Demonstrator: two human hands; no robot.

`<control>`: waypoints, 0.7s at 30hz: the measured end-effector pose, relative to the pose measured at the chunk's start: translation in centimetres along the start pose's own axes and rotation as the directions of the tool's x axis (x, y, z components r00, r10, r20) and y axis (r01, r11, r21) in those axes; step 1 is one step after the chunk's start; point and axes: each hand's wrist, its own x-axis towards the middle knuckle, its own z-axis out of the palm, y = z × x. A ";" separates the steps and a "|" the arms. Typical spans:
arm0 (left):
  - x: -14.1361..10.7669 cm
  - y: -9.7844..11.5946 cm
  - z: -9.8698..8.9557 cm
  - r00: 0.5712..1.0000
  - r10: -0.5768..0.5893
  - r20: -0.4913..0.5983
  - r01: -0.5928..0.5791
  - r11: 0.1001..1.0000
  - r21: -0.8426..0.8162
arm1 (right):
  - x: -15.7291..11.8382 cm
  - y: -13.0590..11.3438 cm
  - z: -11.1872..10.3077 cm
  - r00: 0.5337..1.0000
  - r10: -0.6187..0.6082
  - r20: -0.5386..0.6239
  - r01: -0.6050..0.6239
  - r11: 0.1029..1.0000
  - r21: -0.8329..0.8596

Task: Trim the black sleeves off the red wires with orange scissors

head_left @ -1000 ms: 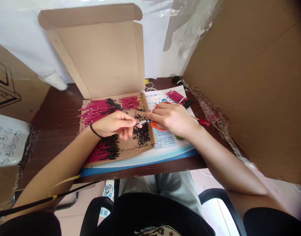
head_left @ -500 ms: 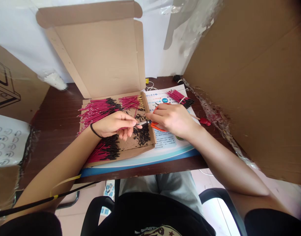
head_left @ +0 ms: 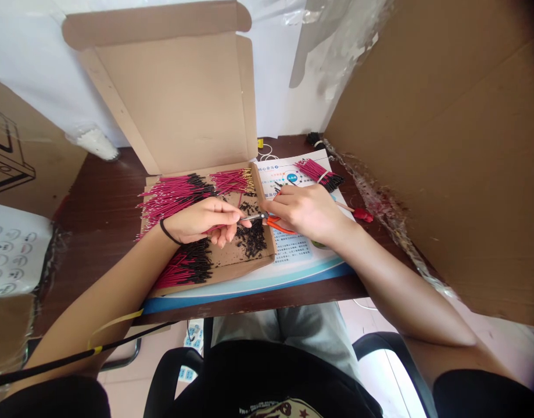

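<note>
Frame centre: left hand (head_left: 212, 222), fingers pinched on a wire (head_left: 214, 229); right hand (head_left: 305, 210), fingers curled round scissors (head_left: 273, 222), over the box's (head_left: 271, 241) right edge.

Orange-handled scissors (head_left: 280, 224), red-and-black wires (head_left: 175, 194)

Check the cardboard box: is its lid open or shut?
Open: the lid stands raised behind the cardboard box, leaving the contents visible.
</note>
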 end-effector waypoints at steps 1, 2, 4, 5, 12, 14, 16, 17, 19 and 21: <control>0.0 0.0 0.0 1.000 0.000 0.000 0.000 1.000 -0.001 | 0.0 0.0 0.0 1.000 0.002 0.008 -0.002 1.000 0.008; 0.0 0.0 0.0 1.000 -0.001 0.000 0.001 1.000 -0.002 | 0.1 0.0 -0.1 1.000 0.002 0.016 -0.003 1.000 0.017; 0.0 0.0 0.0 1.000 -0.002 0.000 0.002 1.000 -0.002 | 0.1 0.0 -0.1 1.000 0.008 0.029 -0.009 0.999 0.037; 0.0 0.0 0.0 1.000 -0.001 0.000 0.001 1.000 -0.001 | 0.1 0.0 -0.1 0.999 0.011 0.033 -0.012 0.999 0.047; 0.0 0.0 0.0 1.000 0.026 -0.017 -0.026 1.000 0.016 | 0.2 0.2 0.3 0.995 0.056 0.079 -0.064 0.992 0.106; 0.0 0.0 -0.1 0.999 0.031 -0.030 -0.031 0.999 0.016 | 0.1 0.2 0.5 0.994 0.067 0.081 -0.075 0.992 0.099; 0.0 -0.1 -0.1 0.999 0.033 -0.043 -0.032 0.999 0.013 | 0.1 0.1 0.6 0.994 0.076 0.075 -0.083 0.992 0.091; 0.1 -0.1 -0.2 0.998 0.034 -0.048 -0.033 0.999 0.012 | 0.1 0.1 0.6 0.994 0.082 0.072 -0.088 0.992 0.087; 0.1 -0.2 -0.2 0.998 0.035 -0.055 -0.034 0.999 0.012 | 0.1 0.0 0.6 0.993 0.089 0.072 -0.095 0.992 0.079; 0.0 -0.2 -0.3 0.998 0.035 -0.059 -0.034 0.999 0.015 | 0.1 -0.1 0.5 0.993 0.093 0.077 -0.099 0.992 0.081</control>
